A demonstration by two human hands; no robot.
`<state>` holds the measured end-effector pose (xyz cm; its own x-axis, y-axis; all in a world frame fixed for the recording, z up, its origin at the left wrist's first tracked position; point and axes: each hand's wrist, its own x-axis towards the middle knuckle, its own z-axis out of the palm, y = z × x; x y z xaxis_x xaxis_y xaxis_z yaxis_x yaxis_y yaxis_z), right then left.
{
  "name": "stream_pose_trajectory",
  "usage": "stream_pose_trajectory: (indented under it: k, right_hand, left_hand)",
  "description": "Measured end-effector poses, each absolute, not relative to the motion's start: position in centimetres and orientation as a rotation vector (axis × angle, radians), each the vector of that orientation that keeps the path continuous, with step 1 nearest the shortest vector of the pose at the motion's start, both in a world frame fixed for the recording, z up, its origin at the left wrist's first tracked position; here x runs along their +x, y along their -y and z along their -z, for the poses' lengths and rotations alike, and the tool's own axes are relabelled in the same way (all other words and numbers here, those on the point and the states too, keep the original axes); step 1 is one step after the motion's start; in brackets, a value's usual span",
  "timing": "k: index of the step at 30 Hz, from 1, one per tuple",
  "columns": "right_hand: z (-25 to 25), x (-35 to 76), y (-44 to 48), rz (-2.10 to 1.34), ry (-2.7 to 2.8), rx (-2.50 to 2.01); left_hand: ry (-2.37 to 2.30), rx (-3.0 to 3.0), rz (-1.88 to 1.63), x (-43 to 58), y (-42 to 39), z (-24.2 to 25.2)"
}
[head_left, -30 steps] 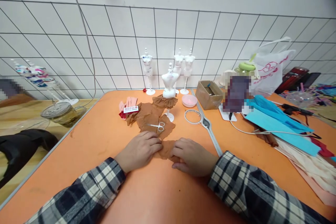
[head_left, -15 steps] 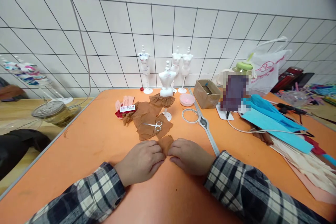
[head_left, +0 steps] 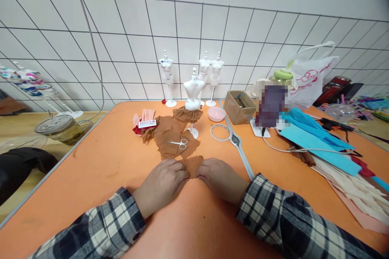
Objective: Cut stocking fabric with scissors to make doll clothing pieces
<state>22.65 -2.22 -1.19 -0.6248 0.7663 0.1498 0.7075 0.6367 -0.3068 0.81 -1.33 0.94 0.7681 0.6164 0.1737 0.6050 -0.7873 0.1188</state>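
Between my hands, near the middle of the orange table [head_left: 100, 162], lies a small piece of brown crepe paper or thin cloth [head_left: 193, 166]. My left hand [head_left: 167, 182] pinches its left edge, fingers closed. On the right edge my right hand [head_left: 220, 176] is closed in the same way. Just beyond are larger crinkled brown sheets [head_left: 168, 137] with small scissors [head_left: 179, 143] lying on them. Behind these stands a small white dress form [head_left: 193, 94] with a gathered brown skirt [head_left: 187, 115] around its lower part.
More mini dress forms [head_left: 167, 75] stand by the tiled wall. A pink bowl [head_left: 216, 114], a hoop [head_left: 220, 132], a cardboard box [head_left: 239, 107] and a grey strap [head_left: 243, 153] sit to the right. Blue sheets [head_left: 322, 145], a cable and a glue gun [head_left: 336, 124] lie farther right.
My hands have moved slightly apart, and more of the brown piece shows flat between them. The scissors and dress forms have stayed put.
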Motion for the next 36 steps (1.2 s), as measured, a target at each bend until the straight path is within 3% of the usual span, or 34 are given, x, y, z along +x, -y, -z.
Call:
stream_pose_trajectory:
  k: [9, 36]
  right_hand:
    - [1.1, 22.7, 2.6, -0.129, 2.596, -1.243]
    - [0.4, 22.4, 2.7, -0.108, 2.713, -1.319]
  left_hand:
    - [-1.066, 2.869, -0.325, 0.9, 1.3, -0.6]
    - [-1.063, 2.868, -0.303, 1.1, 1.4, -1.0]
